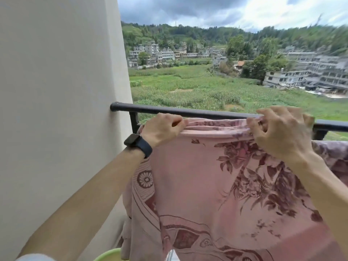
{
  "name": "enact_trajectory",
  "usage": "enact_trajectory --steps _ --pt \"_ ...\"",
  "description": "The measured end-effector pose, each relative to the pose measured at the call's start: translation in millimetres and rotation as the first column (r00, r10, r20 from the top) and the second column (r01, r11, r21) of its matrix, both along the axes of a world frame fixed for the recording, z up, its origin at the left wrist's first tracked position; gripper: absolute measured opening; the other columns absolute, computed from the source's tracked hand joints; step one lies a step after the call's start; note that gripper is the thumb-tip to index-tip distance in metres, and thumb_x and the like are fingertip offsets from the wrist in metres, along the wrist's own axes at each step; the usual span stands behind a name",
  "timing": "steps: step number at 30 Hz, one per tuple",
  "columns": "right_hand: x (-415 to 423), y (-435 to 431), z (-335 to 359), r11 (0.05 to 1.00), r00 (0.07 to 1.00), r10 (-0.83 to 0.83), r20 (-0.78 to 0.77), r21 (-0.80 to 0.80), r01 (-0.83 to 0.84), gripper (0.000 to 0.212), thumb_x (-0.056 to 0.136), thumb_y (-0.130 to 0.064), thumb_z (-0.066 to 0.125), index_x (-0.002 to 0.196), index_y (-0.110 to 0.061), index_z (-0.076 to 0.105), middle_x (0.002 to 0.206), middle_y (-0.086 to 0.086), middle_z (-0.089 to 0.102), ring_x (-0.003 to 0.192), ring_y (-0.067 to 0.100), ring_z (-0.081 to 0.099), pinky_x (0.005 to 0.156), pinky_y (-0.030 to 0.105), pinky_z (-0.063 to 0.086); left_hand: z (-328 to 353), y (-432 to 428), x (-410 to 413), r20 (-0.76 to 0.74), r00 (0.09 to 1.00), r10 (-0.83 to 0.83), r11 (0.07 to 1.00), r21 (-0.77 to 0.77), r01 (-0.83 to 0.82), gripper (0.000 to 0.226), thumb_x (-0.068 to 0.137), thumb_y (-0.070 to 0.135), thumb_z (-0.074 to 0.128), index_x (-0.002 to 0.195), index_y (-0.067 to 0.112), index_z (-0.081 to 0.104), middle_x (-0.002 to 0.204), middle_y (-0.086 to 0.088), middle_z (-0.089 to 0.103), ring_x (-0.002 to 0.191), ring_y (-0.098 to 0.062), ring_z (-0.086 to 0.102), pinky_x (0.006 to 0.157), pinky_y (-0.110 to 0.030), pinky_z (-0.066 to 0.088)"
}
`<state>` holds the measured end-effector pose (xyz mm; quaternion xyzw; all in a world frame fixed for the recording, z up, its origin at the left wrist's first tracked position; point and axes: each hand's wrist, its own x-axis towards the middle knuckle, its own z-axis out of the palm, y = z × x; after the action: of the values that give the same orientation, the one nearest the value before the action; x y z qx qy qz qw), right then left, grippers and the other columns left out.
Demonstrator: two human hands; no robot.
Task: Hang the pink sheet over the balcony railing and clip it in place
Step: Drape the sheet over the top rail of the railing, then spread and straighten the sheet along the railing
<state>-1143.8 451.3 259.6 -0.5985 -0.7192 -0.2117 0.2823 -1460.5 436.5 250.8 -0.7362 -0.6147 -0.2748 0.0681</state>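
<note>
A pink sheet (197, 178) printed with dark red flowers hangs in front of me, its gathered top edge held up level with the black balcony railing (188, 111). My left hand (162, 129), with a dark watch on the wrist, grips the bunched top edge on the left. My right hand (282, 132) grips the same edge on the right, fingers curled over the fabric close to the rail. The sheet's lower part falls toward the floor. No clip is in view.
A pale wall (62, 110) stands at the left, where the railing ends. More patterned cloth (333, 157) hangs at the right below the rail. A light green basin rim (109, 256) shows at the bottom. Beyond the rail are fields and buildings far below.
</note>
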Motion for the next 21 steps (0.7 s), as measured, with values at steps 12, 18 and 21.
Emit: enact_trajectory --steps 12,18,21 --pt "6.9 16.2 3.2 0.998 0.992 0.052 -0.113 0.036 -0.048 0.018 0.1 -0.015 0.04 0.102 -0.018 0.058 0.085 0.006 0.067 0.065 0.023 0.052 0.073 0.038 0.041 51.1 4.2 37.2 0.22 0.975 0.0 0.991 -0.127 0.029 0.047 0.096 0.062 0.041 0.123 0.03 0.062 0.125 0.006 0.066 0.115 -0.011 0.059 0.097 -0.034 0.047" --pt "16.7 7.6 9.1 0.96 0.997 0.051 -0.056 -0.272 -0.064 0.023 0.092 -0.035 0.041 0.096 -0.028 0.062 0.11 0.002 0.065 0.1 0.024 0.053 0.102 0.056 0.029 2.0 -7.9 -6.5 0.126 0.955 0.268 0.943 -0.237 -0.234 0.059 0.084 0.077 0.035 0.115 0.038 0.066 0.12 0.007 0.068 0.111 -0.019 0.061 0.101 -0.044 0.046" --pt "-22.3 -12.7 -1.9 0.946 0.966 0.256 -0.038 -0.197 -0.258 0.042 0.091 -0.048 0.038 0.125 -0.034 0.06 0.14 -0.003 0.054 0.132 0.022 0.042 0.112 0.06 0.012 -12.7 -19.0 -15.2 0.406 0.882 0.238 0.971 -0.111 -0.211 0.038 0.095 0.057 0.048 0.118 0.032 0.066 0.121 0.005 0.065 0.105 -0.013 0.059 0.097 -0.036 0.047"
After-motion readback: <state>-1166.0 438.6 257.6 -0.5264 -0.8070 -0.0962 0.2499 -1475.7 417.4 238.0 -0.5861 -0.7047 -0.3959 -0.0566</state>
